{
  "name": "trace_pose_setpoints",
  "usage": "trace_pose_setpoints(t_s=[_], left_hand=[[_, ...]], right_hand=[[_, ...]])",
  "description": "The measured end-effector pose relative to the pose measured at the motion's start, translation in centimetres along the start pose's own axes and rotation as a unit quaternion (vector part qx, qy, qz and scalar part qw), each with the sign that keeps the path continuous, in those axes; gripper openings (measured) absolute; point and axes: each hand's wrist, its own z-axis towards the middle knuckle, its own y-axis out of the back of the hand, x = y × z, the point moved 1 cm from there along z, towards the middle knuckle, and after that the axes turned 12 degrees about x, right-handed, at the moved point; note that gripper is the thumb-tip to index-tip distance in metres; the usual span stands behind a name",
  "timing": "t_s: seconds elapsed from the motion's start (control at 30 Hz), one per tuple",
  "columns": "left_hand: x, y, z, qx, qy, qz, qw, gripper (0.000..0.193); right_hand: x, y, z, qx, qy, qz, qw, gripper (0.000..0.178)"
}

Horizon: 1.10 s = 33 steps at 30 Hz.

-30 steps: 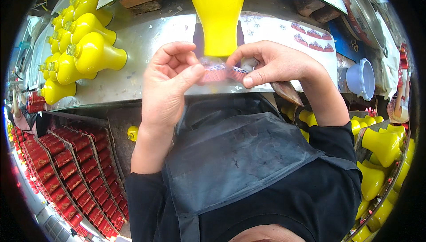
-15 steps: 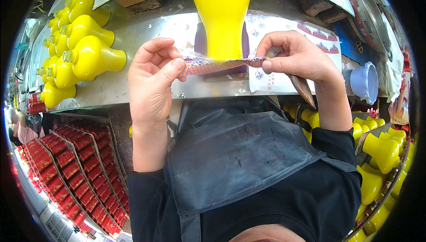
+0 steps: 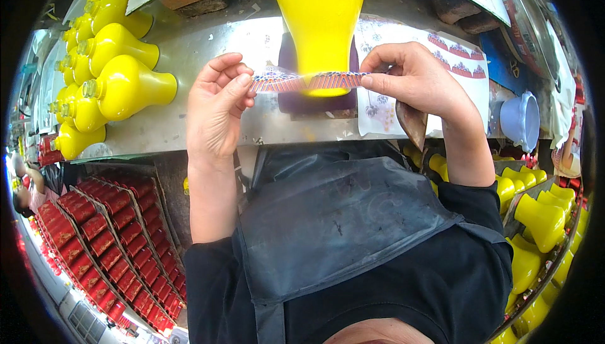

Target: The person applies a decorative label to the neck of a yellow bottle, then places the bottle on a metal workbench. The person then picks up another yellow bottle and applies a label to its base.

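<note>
A patterned decal strip (image 3: 283, 83), striped in orange and blue with a clear film edge, stretches between my hands. My left hand (image 3: 217, 101) pinches one end between thumb and fingers. The other end is gripped by my right hand (image 3: 416, 79), which also carries a brown, pointed, horn-like scraper (image 3: 412, 123) under the palm. The strip crosses the narrow end of a glossy yellow vase (image 3: 320, 16), at least close to its surface; full contact I cannot tell. Beneath that narrow end lies a dark purple pad (image 3: 292, 101) on the metal workbench (image 3: 208, 92).
Several yellow vases (image 3: 129, 87) lie at the bench's left. Printed decal sheets (image 3: 463, 101) are right of the middle vase, beside a pale blue basin (image 3: 520, 120). Racked red pieces (image 3: 107, 243) stand low left; more yellow vases (image 3: 542, 221) fill a holder low right.
Both hands have moved the strip slightly away from me, up onto the vase's narrow end. The strip is pulled straighter, and the scraper hangs more steeply.
</note>
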Motion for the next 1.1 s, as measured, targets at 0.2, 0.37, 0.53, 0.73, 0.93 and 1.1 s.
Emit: trace_pose_setpoints(t_s=[0.2, 0.37, 0.53, 0.73, 0.93, 1.1], left_hand=[[0.4, -1.4, 0.1, -0.017, -0.074, 0.106, 0.991, 0.012], [0.6, -4.2, -2.5, 0.193, 0.062, 0.141, 0.969, 0.020], [1.9, -7.2, -3.8, 0.220, 0.229, -0.116, 0.941, 0.041], [3.2, -8.1, -4.3, 0.087, 0.153, -0.299, 0.938, 0.040], [3.5, -6.4, -4.9, 0.045, 0.081, -0.331, 0.939, 0.027], [2.8, -6.5, -5.0, 0.112, 0.029, -0.339, 0.934, 0.027]], right_hand=[[1.6, -0.5, -0.7, -0.018, 0.042, 0.045, 0.998, 0.020], [3.8, -1.5, -1.6, -0.014, 0.067, 0.090, 0.994, 0.016], [5.3, -3.4, -1.8, -0.011, 0.077, 0.160, 0.984, 0.014], [6.5, -5.6, -2.2, -0.022, 0.122, 0.150, 0.981, 0.012], [6.5, -6.6, -3.4, -0.036, 0.146, 0.150, 0.977, 0.011], [5.8, -6.9, -4.0, -0.035, 0.135, 0.246, 0.959, 0.012]])
